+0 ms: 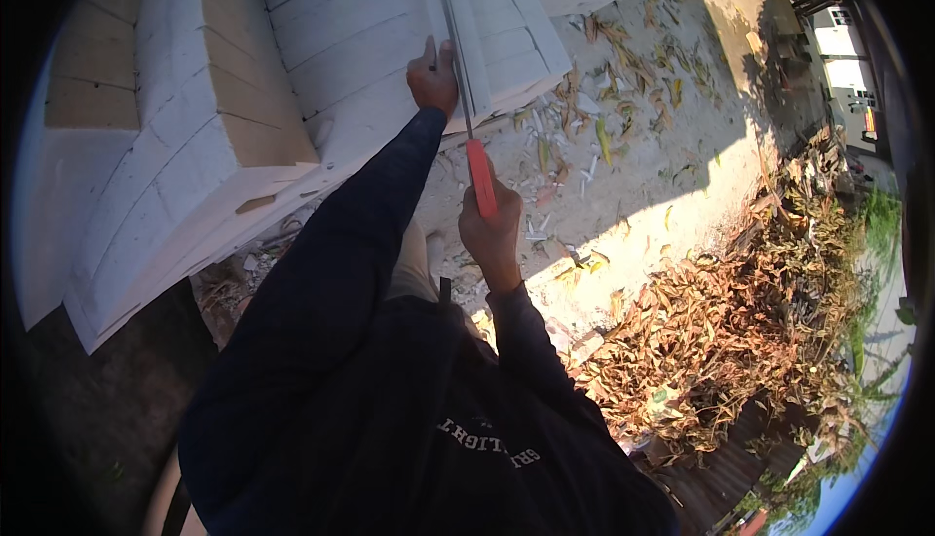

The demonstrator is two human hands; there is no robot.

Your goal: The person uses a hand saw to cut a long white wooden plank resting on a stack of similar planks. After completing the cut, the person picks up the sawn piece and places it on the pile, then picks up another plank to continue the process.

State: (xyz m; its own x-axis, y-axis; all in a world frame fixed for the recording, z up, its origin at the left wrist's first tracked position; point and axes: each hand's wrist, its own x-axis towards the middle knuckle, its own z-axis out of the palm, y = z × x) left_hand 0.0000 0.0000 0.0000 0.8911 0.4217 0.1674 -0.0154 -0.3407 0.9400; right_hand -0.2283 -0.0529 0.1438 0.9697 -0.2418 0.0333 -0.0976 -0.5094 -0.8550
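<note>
Closed round one saw (480,176) with the right hand (492,226): red in the handle, slim and grey in the blade, pointing ahead of the grip beside one long white strip (469,39)! Just ahead-left of that grip, touching pale blocks (336,39) with the left hand (431,83), partly curled, impossible to tell whether gripping anything. Counting two hands, one saw and, right of the grip, one heap of dry leaves (721,341).

Pale capital letters (474,442) stand in an arc on the chest of the person's dark shirt (390,429) — upside down in this view, interrupted by a fold — with a smaller pale mark (484,423) beside them, too tiny to read.
</note>
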